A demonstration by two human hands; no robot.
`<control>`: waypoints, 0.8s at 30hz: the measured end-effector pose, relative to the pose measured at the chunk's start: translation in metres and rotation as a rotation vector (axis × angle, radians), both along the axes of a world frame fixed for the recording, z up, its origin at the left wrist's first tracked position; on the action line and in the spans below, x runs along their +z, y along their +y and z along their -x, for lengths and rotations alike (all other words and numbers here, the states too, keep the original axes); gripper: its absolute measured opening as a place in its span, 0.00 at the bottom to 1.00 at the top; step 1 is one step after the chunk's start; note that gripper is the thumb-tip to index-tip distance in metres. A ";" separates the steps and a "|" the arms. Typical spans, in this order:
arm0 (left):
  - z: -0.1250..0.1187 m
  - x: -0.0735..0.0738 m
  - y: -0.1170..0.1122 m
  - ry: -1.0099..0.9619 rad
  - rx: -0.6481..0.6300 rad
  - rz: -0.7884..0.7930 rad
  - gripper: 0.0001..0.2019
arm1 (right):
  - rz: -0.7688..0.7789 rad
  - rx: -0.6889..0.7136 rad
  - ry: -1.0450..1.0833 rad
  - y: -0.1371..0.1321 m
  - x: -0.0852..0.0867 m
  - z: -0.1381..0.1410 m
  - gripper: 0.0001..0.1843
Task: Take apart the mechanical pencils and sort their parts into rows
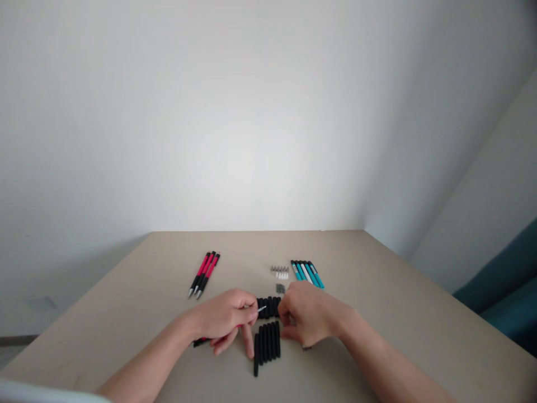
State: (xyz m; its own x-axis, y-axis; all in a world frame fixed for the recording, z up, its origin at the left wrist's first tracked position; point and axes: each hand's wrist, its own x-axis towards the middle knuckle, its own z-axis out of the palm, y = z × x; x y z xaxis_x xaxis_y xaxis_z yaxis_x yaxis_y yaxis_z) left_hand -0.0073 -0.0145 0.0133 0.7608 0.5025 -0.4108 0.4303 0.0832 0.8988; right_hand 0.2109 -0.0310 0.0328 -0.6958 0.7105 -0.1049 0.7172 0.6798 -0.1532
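My left hand (230, 316) is closed around a partly hidden pen. Its black end (201, 341) shows left of the fingers, a bit of red barrel shows between them, and a thin pale refill tip (262, 308) sticks out at the right. My right hand (308, 313) is curled, fingertips down at the right end of the black grips (269, 307); whatever is between them is hidden. Below lies a row of longer black tubes (269, 341), the leftmost one (256, 355) set nearer to me beside a left fingertip. Small metal parts (307, 349) peek out under my right hand.
Three red and black pens (204, 274) lie at the back left. Teal barrels and a white one (307, 273) lie at the back right. Between them sit springs (279, 268), small white pieces (282, 276) and small grey pieces (280, 288). A wall (255, 140) stands behind the table (361, 268).
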 end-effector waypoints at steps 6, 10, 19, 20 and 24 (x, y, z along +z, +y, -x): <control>-0.001 0.004 0.000 0.021 0.020 -0.035 0.12 | -0.031 -0.025 0.013 0.003 -0.001 -0.004 0.07; 0.000 0.003 0.001 0.028 0.027 -0.040 0.12 | -0.063 -0.047 0.015 0.004 -0.002 -0.005 0.07; 0.001 -0.001 0.001 0.050 0.051 -0.077 0.11 | -0.157 -0.066 0.001 0.005 -0.005 -0.001 0.09; 0.001 -0.001 0.001 0.047 0.051 -0.078 0.11 | -0.158 -0.068 -0.004 0.005 -0.005 0.000 0.09; 0.002 -0.002 0.001 0.044 0.063 -0.104 0.13 | -0.148 -0.070 0.041 0.003 -0.003 0.001 0.09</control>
State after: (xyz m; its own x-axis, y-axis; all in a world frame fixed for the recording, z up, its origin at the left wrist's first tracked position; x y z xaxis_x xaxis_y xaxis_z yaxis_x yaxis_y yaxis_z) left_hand -0.0090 -0.0132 0.0108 0.7088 0.5903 -0.3863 0.4666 0.0184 0.8843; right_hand 0.2103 -0.0280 0.0301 -0.6453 0.7633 0.0322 0.7591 0.6454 -0.0848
